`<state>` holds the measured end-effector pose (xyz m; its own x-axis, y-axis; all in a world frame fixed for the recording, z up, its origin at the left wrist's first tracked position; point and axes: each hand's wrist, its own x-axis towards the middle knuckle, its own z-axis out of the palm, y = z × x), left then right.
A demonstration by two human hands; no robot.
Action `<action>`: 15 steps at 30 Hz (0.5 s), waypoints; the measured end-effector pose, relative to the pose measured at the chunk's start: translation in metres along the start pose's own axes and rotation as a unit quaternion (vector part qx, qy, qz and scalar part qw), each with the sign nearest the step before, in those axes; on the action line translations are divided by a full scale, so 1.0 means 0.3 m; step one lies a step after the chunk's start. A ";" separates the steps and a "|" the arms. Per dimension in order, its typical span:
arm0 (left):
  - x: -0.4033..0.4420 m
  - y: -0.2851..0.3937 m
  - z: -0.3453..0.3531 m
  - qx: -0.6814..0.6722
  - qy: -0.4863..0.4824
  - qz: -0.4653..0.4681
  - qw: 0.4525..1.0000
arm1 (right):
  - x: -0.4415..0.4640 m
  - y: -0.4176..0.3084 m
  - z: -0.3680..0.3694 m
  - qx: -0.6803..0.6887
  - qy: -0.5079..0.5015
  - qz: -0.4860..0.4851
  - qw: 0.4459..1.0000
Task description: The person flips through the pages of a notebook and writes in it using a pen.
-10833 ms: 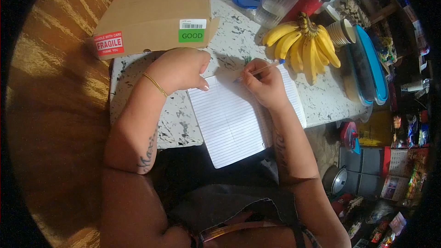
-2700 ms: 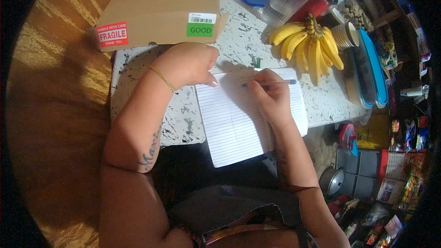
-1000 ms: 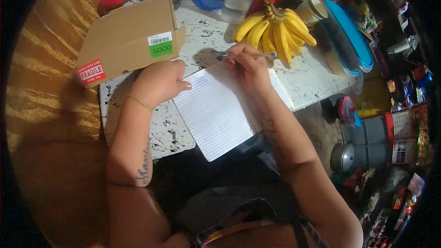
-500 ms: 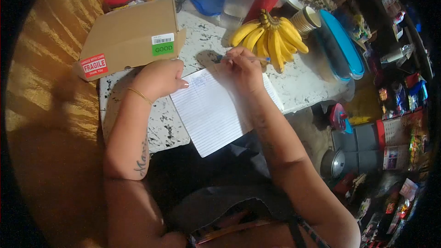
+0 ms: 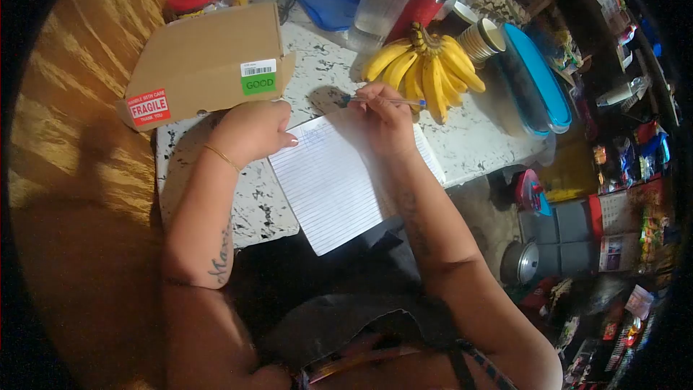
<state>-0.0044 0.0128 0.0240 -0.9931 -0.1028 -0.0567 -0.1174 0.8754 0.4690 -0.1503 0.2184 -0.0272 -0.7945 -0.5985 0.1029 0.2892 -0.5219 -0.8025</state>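
Note:
A ruled notebook lies tilted on the white, black-flecked table, with blue pen marks near its upper left corner. My left hand is curled at that corner, its thumb against the page edge; its other fingers are partly hidden. In my right hand is a clear pen with a blue end, pinched above the notebook's upper right part. Just beyond that hand sits a bunch of yellow bananas. A cardboard box with "FRAGILE" and "GOOD" labels lies beyond my left hand.
Behind the bananas stand a clear pitcher, a red container and stacked paper cups. A blue-lidded container is at the right. A blue lid lies farther back. A metal pot sits lower right, off the table.
The view has shifted slightly, so the table things appear a little lower. My right hand still holds the pen, now nearly level, and my left hand stays at the notebook's corner.

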 end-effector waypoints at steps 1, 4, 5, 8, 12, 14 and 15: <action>0.000 -0.003 0.006 0.000 0.004 0.007 1.000 | -0.002 0.003 -0.001 0.004 -0.002 -0.001 1.000; -0.002 0.012 -0.004 0.025 -0.005 -0.007 1.000 | -0.010 -0.004 0.008 0.003 0.011 0.000 1.000; -0.001 0.016 -0.007 0.017 -0.011 -0.009 1.000 | -0.011 -0.007 0.015 0.000 0.016 0.001 1.000; -0.005 0.016 -0.016 -0.004 -0.021 -0.016 1.000 | -0.027 -0.020 0.024 -0.025 0.006 0.008 1.000; -0.004 -0.002 -0.002 0.001 -0.011 -0.012 1.000 | -0.050 -0.017 0.044 -0.129 0.002 0.016 0.991; 0.002 -0.008 0.004 0.000 0.002 -0.001 1.000 | -0.057 -0.011 0.053 -0.207 0.002 -0.014 0.978; -0.001 -0.009 0.007 -0.006 0.008 0.007 1.000 | -0.065 -0.005 0.053 -0.244 0.003 -0.028 0.969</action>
<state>-0.0039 0.0114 0.0208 -0.9945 -0.0984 -0.0357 -0.1034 0.8710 0.4802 -0.1265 0.2212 -0.0187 -0.8055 -0.5729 0.1516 -0.0403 -0.2022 -0.9785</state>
